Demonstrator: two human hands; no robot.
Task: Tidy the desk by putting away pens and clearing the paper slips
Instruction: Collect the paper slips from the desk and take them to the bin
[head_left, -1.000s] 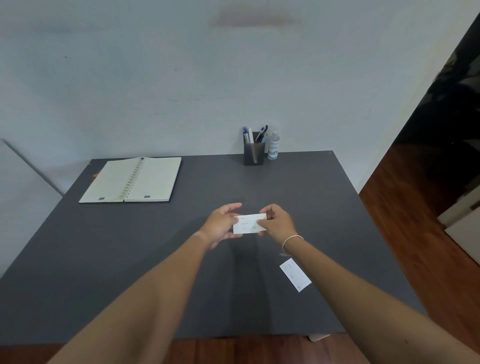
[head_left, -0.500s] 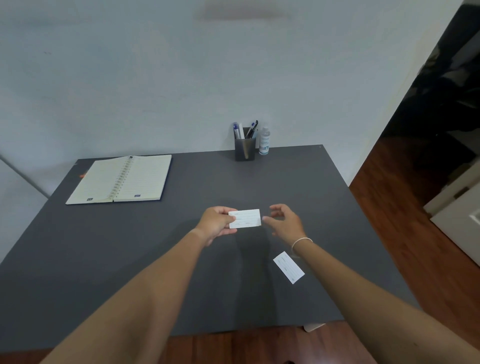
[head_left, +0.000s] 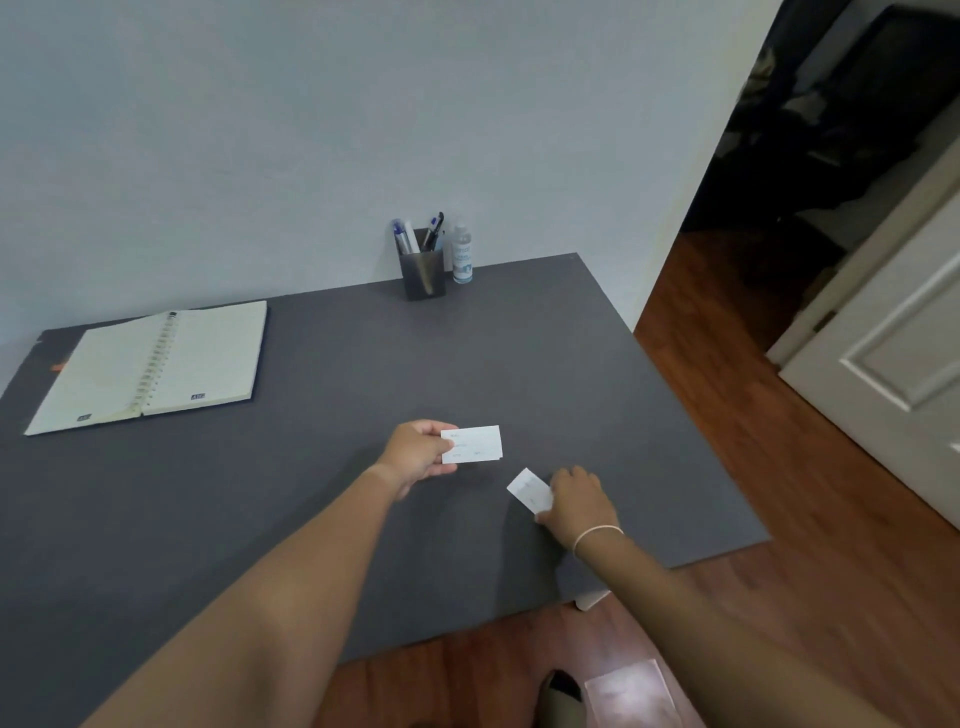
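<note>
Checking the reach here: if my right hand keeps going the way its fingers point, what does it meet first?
The right hand points up-left and already overlaps the paper slip on the desk, so that comes first. Beyond it, probably the slip held by the left hand, though depth is unclear.

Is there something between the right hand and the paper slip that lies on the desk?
No, nothing visible does. The right hand already reaches the loose slip on the desk; its fingers cover the slip's near end. The left hand holds another slip apart.

A plain pale wall (head_left: 260, 130) backs the dark grey counter (head_left: 363, 364). Red-brown wood floor (head_left: 727, 364), white panelled door (head_left: 893, 364) right, dark doorway beyond.
</note>
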